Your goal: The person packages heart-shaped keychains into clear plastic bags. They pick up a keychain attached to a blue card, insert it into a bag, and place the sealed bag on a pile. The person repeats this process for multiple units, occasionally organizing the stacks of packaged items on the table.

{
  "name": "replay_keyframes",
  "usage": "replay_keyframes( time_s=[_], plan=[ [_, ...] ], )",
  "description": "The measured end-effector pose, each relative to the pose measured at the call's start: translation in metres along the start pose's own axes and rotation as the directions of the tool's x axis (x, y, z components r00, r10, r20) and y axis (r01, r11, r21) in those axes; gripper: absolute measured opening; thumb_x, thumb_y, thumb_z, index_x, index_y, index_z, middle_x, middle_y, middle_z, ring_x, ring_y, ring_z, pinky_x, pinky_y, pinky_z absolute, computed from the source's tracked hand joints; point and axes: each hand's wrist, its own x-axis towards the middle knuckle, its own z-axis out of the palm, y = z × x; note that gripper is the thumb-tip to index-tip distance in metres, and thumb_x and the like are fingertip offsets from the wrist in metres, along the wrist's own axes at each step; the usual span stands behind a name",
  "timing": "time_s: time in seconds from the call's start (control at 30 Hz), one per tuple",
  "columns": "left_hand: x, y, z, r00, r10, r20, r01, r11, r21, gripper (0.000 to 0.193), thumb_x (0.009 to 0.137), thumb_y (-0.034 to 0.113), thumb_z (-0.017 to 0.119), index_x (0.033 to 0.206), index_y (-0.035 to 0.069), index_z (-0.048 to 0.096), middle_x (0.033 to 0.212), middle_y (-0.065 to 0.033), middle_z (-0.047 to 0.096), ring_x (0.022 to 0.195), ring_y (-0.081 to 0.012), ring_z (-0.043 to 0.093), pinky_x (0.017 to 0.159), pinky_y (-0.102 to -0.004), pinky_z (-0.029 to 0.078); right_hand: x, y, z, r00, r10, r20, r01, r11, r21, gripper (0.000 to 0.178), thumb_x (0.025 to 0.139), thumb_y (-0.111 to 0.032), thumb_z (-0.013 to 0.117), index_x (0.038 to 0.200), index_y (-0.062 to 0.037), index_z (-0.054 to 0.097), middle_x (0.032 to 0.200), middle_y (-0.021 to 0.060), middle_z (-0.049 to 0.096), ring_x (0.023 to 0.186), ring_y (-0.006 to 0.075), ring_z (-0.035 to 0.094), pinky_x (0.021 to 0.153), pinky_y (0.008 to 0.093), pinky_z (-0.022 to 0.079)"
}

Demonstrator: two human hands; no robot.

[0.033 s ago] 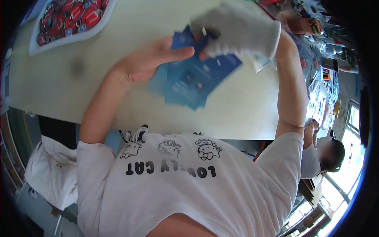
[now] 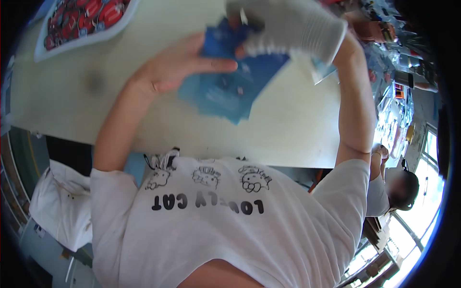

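Both my hands meet over the table at a fanned bunch of blue, card-like sheets point(image 2: 223, 93), dark blue at the far end and lighter blue nearest me. My bare left hand point(image 2: 185, 65) has its thumb laid across the sheets, and its other fingers go behind them. My right hand point(image 2: 288, 29) wears a pale knit glove with bare fingertips showing. It pinches the far, dark end of the bunch. Motion blurs the fingers and the printing. Beside my right wrist, a small clear-and-blue packet point(image 2: 324, 72) partly shows.
At the far left of the pale table point(image 2: 288, 134) stands a white tray point(image 2: 86, 45) full of red and dark round pieces point(image 2: 91, 19). Cluttered packets point(image 2: 391, 115) lie along the right. Another person point(image 2: 401, 189) sits at the right. A white cloth point(image 2: 62, 206) hangs at the left.
My hands and the blue sheets have shifted slightly farther from me. The grip looks the same in both frames.
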Motion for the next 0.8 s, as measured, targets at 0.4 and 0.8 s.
replay_keyframes(
  time_s=[0.4, 0.8],
  plan=[
    [-0.129, -0.003, -0.057, 0.533, 0.22, -0.817, -0.252, 0.963, 0.095, 0.041, 0.082, 0.0, 0.066, 0.122, 0.0, 0.053, 0.113, -0.0077, 0.061, 0.102, -0.0171, 0.059, 0.09, -0.0313, 0.046, 0.01, -0.02, 0.212, 0.701, 0.287, -0.653, -0.258, 0.955, 0.142, 0.077, 0.061, -0.034, 0.084, 0.119, 0.0026, 0.048, 0.096, 0.0128, 0.056, 0.093, 0.0284, 0.058, 0.071, 0.0329, 0.053],
    [-0.079, -0.05, -0.018, 0.725, 0.005, -0.689, -0.246, 0.936, -0.251, 0.034, 0.085, 0.0, 0.063, 0.118, 0.0, 0.053, 0.109, -0.0064, 0.062, 0.098, -0.0134, 0.06, 0.085, -0.0293, 0.05, -0.026, -0.008, 0.195, 0.84, 0.493, -0.229, -0.092, 0.544, 0.834, 0.032, 0.08, -0.013, 0.069, 0.106, -0.0011, 0.056, 0.089, 0.0158, 0.063, 0.076, 0.0256, 0.063, 0.07, 0.033, 0.05]
  ],
)
